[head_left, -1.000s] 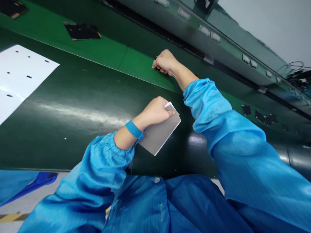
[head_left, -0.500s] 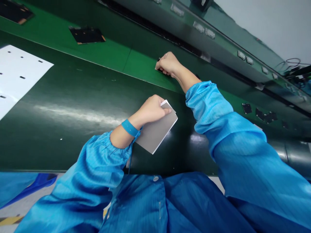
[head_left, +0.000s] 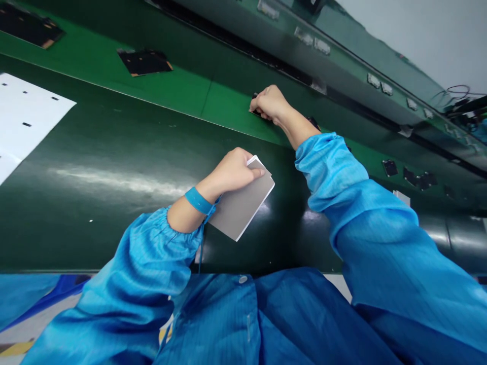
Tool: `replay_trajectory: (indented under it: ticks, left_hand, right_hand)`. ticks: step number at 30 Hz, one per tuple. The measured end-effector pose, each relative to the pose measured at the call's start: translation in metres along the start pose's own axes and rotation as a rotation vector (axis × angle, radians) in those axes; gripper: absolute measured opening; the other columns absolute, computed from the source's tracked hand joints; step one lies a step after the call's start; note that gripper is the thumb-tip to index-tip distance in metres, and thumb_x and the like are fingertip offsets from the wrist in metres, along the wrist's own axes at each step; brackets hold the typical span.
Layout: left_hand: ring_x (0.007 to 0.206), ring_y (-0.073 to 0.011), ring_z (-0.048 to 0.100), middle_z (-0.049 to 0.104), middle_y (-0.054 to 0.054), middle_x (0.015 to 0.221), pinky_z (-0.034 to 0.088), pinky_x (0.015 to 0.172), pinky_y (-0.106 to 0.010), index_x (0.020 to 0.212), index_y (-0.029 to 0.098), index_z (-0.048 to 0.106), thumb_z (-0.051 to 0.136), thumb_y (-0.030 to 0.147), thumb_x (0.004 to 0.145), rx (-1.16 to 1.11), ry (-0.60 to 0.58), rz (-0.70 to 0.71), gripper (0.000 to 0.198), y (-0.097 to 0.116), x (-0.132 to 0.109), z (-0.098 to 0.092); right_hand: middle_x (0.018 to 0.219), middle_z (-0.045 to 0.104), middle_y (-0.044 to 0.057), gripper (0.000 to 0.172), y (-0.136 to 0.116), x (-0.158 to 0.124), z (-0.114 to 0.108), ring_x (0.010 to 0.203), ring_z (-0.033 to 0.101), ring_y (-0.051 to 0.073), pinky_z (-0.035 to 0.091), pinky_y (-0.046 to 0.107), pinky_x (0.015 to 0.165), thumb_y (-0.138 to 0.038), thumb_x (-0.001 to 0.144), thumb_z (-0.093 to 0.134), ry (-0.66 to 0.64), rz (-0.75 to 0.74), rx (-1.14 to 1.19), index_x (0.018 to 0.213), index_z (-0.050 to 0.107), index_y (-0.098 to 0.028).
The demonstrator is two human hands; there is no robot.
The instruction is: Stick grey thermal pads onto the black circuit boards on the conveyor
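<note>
My left hand (head_left: 231,172) is closed around a small stack of grey-white sheets (head_left: 243,205), held just above the dark green table (head_left: 114,172). A blue wrist strap (head_left: 198,201) circles that wrist. My right hand (head_left: 271,104) reaches forward onto the bright green conveyor belt (head_left: 171,81), its fingers curled down on a small dark flat part (head_left: 254,96) that is mostly hidden beneath them. Both arms wear blue sleeves.
Black flat boards lie on the belt at upper left (head_left: 144,62) and far left (head_left: 28,28). Several small dark parts (head_left: 413,176) sit on the belt at right. A white sheet with small holes (head_left: 26,119) lies on the table at left. A metal rail (head_left: 342,66) runs behind the belt.
The boards on the belt have shifted rightward in view, and my right hand has moved with its dark part. My left hand keeps hold of the sheets, shifted slightly left.
</note>
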State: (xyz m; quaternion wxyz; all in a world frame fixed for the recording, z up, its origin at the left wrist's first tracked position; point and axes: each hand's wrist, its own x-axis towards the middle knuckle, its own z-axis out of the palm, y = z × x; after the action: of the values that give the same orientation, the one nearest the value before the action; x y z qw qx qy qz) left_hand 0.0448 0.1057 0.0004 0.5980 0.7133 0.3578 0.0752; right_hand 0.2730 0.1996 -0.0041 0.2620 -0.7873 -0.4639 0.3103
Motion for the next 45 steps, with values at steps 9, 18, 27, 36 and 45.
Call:
replay_trajectory:
  ticks: [9,18,27,36,45]
  left_hand:
    - [0.07,-0.022,0.066,0.075,-0.007,0.077,0.042,0.061,-0.031,0.073,0.017,0.074,0.075,0.039,0.082,0.016,0.004,0.003,0.024,0.0,-0.001,-0.001]
    - [0.069,-0.0209,0.064,0.074,-0.006,0.075,0.045,0.063,-0.03,0.075,0.016,0.075,0.076,0.04,0.08,0.004,0.003,-0.011,0.025,0.003,-0.002,-0.003]
    - [0.069,-0.0207,0.063,0.073,-0.006,0.075,0.043,0.061,-0.03,0.076,0.014,0.075,0.078,0.039,0.079,-0.005,0.015,0.003,0.026,0.0,-0.001,-0.002]
    - [0.069,-0.0191,0.061,0.073,-0.007,0.078,0.05,0.063,-0.029,0.081,0.013,0.076,0.079,0.04,0.076,-0.171,0.264,0.051,0.027,-0.006,0.006,-0.01]
    - [0.069,-0.0175,0.061,0.074,-0.006,0.079,0.048,0.059,-0.026,0.086,0.013,0.079,0.08,0.044,0.075,-0.14,0.357,0.083,0.033,-0.009,0.007,-0.006]
  right_hand:
    - [0.046,0.042,-0.002,0.028,0.013,-0.008,-0.008,0.045,0.037,0.011,0.025,0.027,0.046,-0.012,0.072,0.071,0.088,0.005,0.026,0.053,0.052,-0.021]
    - [0.044,0.042,-0.002,0.029,0.025,-0.012,-0.017,0.042,0.036,0.011,0.025,0.028,0.046,-0.008,0.071,0.071,0.117,0.043,0.001,0.053,0.052,-0.021]
    - [0.049,0.047,0.0,0.033,0.036,-0.015,-0.025,0.056,0.053,0.017,0.046,0.03,0.059,-0.006,0.078,0.074,0.16,0.005,-0.204,0.056,0.054,-0.021]
    - [0.083,0.065,0.009,0.043,0.068,-0.056,-0.036,0.094,0.069,0.027,0.06,0.038,0.085,-0.048,0.089,0.088,0.208,-0.24,-0.166,0.079,0.057,-0.021]
    - [0.089,0.069,0.004,0.047,0.075,-0.162,0.012,0.076,0.058,0.016,0.046,0.029,0.066,-0.065,0.093,0.076,-0.083,-0.452,0.421,0.1,0.071,-0.019]
